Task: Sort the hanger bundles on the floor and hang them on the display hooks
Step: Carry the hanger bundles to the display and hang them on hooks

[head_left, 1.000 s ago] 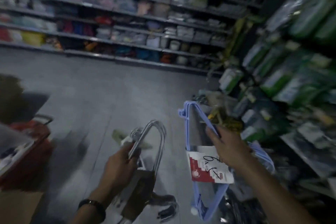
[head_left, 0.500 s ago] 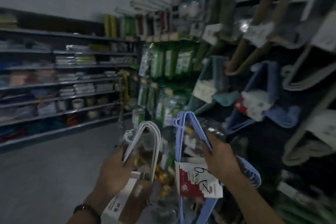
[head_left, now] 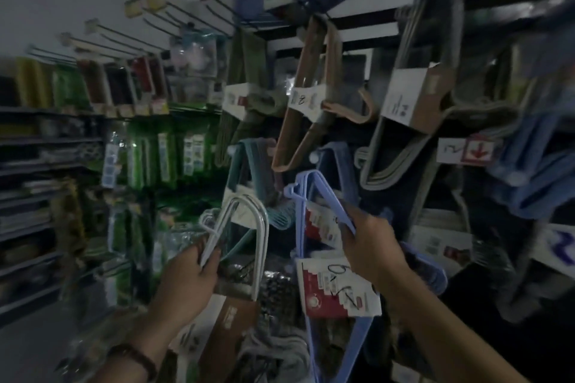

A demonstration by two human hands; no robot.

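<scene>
Hanger bundles are in both hands, held up before the display wall. The left hand (head_left: 186,277) is curled round the hook end of the white hanger bundle (head_left: 264,236). The right hand (head_left: 370,246) grips the upper arm of the blue hanger bundle (head_left: 299,221). Its paper label (head_left: 336,286) carries handwritten figures that I cannot read with certainty. The lower end of the blue bundle is cut off by the frame edge. The whole view is dark and smeared, so I cannot count the hangers. Behind, a brown hanger bundle (head_left: 298,102) and a grey hanger bundle (head_left: 389,177) hang on the wall. Display hooks (head_left: 193,15) stick out at upper left. Green packets (head_left: 161,155) and shelves (head_left: 31,140) stand to the left, above a grey floor (head_left: 25,345).
</scene>
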